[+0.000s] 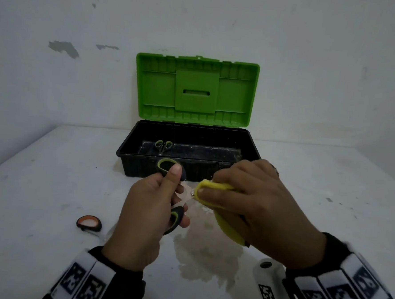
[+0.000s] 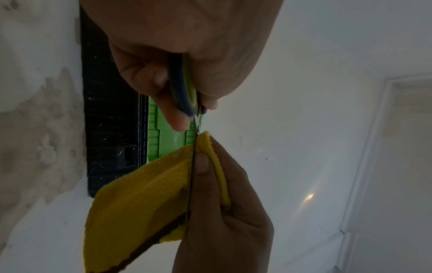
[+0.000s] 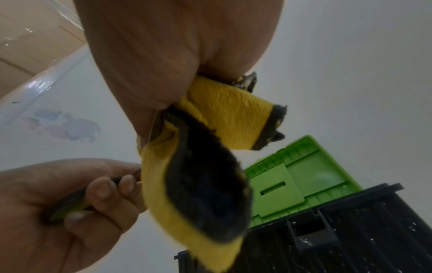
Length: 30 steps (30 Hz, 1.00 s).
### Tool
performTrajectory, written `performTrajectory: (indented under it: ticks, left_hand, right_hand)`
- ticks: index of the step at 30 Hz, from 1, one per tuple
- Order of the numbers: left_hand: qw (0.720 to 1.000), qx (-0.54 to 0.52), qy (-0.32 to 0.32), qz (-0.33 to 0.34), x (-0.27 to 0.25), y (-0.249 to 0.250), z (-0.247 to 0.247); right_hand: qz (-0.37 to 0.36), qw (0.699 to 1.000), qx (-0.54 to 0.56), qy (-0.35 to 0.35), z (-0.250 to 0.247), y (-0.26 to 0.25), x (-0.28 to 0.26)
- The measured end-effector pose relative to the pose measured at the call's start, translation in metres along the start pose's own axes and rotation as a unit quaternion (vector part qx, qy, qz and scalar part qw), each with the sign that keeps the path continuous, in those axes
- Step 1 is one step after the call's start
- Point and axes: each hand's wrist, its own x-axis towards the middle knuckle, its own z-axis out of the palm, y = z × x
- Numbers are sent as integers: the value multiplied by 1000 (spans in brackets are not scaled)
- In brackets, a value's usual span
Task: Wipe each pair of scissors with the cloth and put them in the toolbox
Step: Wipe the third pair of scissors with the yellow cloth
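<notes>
White tabletop (image 1: 51, 186), stained patch near the front edge, against a scuffed white wall. Toolbox (image 1: 144, 169) stands at the back: black base, green lid (image 1: 195, 89) upright and open. One pair of scissors (image 1: 163, 145) lies inside, at the left end of the base. Left hand (image 1: 139, 217) grips the handles of a second pair of scissors (image 1: 176, 215) in front of the box. Right hand (image 1: 255, 206) pinches the yellow cloth (image 1: 215, 187) folded around its blade. Orange-and-black tape measure (image 1: 89, 222) lies on the table to the left.
</notes>
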Motion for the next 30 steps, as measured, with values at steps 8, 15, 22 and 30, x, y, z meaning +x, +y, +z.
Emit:
performTrajectory:
  ticks: [8, 15, 22, 30]
  left_hand:
    - [999, 15, 1, 37, -2, 1, 2]
    - [999, 9, -8, 36, -1, 2, 0]
    - [1000, 8, -9, 24, 1, -4, 1]
    - [999, 17, -17, 32, 4, -5, -6]
  right_hand:
    - [52, 999, 5, 15, 8, 12, -10]
    - [91, 993, 56, 42, 15, 17, -16]
    - [96, 991, 63, 70, 18, 7, -17]
    - [148, 984, 60, 81, 14, 42, -27]
